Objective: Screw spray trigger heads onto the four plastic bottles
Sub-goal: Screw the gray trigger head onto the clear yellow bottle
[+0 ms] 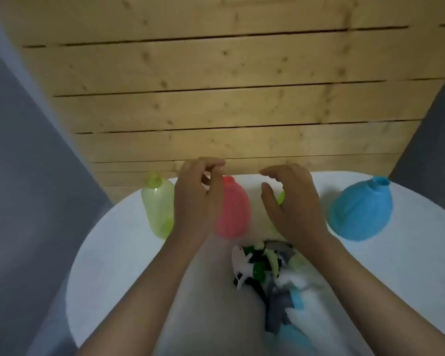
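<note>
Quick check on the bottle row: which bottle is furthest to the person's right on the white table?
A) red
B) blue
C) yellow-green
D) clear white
B: the blue bottle stands at the right end of the row on the white table, uncapped, beyond the right hand; the red bottle and the yellow-green bottle are further left.

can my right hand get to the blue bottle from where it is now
Probably yes. The blue bottle stands uncapped on the white table, to the right of your right hand, with only bare tabletop between them.
</note>
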`<state>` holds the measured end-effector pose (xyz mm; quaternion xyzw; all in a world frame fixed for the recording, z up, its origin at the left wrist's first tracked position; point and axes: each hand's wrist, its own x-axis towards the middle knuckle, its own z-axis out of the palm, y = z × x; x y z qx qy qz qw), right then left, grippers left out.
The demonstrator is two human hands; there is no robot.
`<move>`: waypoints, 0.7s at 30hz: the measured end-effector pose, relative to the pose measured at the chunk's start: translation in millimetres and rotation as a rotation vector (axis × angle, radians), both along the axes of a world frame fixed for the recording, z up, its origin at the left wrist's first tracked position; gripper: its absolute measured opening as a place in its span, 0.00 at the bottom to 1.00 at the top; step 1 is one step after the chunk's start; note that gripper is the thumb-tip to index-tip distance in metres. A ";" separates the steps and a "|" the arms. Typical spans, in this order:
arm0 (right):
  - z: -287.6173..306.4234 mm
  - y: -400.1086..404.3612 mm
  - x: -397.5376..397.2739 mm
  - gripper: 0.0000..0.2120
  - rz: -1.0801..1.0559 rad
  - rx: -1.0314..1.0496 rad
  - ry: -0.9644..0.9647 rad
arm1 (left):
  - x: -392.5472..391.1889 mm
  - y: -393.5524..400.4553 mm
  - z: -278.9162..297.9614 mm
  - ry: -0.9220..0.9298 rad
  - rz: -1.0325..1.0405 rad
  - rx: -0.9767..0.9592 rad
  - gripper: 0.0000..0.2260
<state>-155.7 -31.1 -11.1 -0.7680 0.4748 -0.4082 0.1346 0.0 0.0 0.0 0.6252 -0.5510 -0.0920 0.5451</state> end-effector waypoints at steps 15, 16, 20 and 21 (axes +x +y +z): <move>-38.1 27.4 -10.4 0.13 0.051 0.141 -0.052 | -24.8 6.8 -56.4 -0.048 0.111 0.140 0.24; -37.2 34.5 -17.7 0.13 0.060 0.154 -0.039 | -29.6 7.8 -55.4 -0.062 0.105 0.162 0.26; -37.8 52.9 -41.8 0.12 0.084 0.213 -0.021 | -43.8 12.3 -58.9 -0.116 0.097 0.221 0.32; -38.1 56.4 -47.1 0.12 0.105 0.233 -0.017 | -45.0 14.1 -59.3 -0.111 0.081 0.228 0.33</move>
